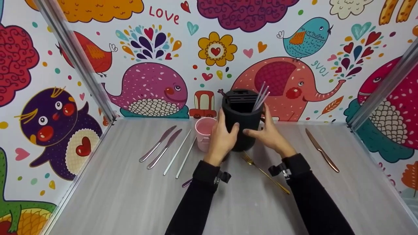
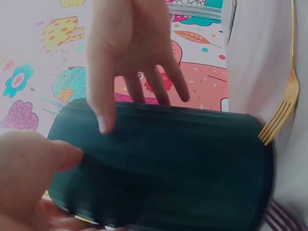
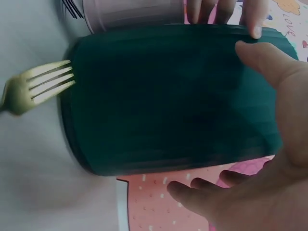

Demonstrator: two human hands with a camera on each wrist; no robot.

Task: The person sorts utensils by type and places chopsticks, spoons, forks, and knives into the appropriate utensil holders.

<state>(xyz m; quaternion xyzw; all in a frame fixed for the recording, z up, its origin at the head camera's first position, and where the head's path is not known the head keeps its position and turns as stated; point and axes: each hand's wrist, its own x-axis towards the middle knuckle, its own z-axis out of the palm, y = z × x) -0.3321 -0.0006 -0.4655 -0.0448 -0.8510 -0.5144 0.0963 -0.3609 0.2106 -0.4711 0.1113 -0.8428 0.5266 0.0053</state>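
The black holder (image 1: 245, 119) is between both hands, near the counter's (image 1: 124, 202) back edge. The left hand (image 1: 223, 138) clasps its left side; the right hand (image 1: 272, 138) spreads around the right, whether gripping I cannot tell. A gold fork (image 1: 266, 174) lies by the base.

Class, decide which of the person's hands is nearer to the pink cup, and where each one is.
Left. The left hand is close beside the pink cup; the right hand is farther off, across the black holder from it.
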